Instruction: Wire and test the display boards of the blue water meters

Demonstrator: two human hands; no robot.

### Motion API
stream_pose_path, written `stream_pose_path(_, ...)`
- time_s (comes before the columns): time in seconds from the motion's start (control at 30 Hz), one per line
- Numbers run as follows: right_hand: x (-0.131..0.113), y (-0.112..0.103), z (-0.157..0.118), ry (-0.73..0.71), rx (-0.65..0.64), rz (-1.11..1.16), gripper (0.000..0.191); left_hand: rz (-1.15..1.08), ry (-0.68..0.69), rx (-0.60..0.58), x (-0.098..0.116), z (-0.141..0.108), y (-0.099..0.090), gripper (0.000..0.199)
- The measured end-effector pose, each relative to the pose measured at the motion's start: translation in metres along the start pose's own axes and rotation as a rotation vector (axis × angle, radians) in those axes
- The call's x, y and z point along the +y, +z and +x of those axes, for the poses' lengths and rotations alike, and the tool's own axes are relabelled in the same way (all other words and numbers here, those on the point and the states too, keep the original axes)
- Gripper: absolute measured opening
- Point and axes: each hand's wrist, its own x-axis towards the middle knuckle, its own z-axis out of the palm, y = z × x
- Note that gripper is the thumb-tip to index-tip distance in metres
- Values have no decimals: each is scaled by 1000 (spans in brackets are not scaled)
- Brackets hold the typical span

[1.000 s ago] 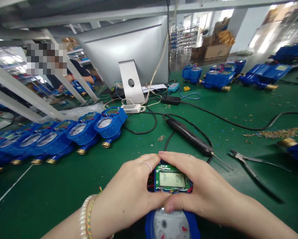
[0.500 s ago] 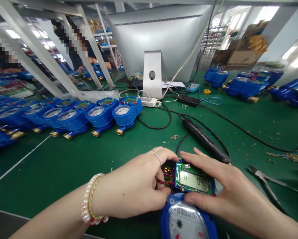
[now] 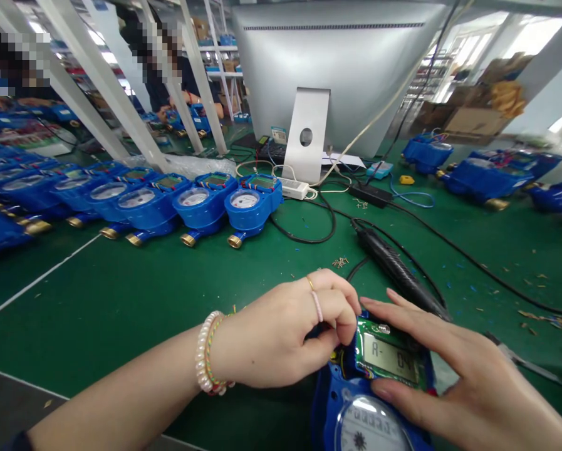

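1. Left hand (image 3: 281,338): fingertips bunched beside a green circuit board (image 3: 367,326); cannot tell if they pinch anything.
2. Right hand (image 3: 468,363): grip clamped across the board, on a blue plastic meter (image 3: 326,401), low in view.
3. Partly hidden wires (image 3: 337,357) likely call for care.
4. Black cylindrical tool (image 3: 398,269) beyond, on green worktop (image 3: 168,282).

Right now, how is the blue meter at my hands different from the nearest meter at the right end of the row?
The held meter is touched by your left hand and right hand; the end meter stands untouched. The held meter's display reads "A- 04", while the end meter's reading is too small to tell. Both are blue, with round dials.
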Motion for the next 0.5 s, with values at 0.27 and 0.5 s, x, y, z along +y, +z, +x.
stream_pose_path(0.27,4,1,-4,-6,-58,-10,60,203,237,97,-15,-16,12,11)
stream_pose_path(0.5,6,6,-10,0,-45,53,60,242,283,141,-21,-21,21,15)
